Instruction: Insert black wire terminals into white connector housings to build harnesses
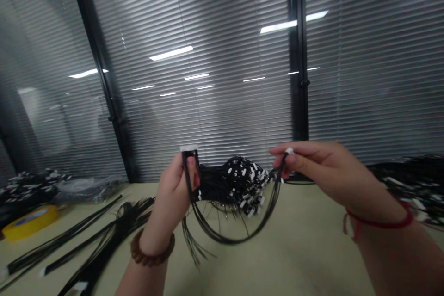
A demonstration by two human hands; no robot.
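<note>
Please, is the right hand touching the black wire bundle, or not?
Touching. The head view shows the right hand pinching the black wire bundle near a white connector, between thumb and finger.

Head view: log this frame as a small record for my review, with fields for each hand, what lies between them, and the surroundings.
left hand: the left hand grips a white connector on black wires
right hand: the right hand pinches thin black wires near a small white tip
between hands: a wire bundle with many white connectors
table: a pale tabletop with a yellow tape roll and loose black cables
behind: glass partition blinds
</note>
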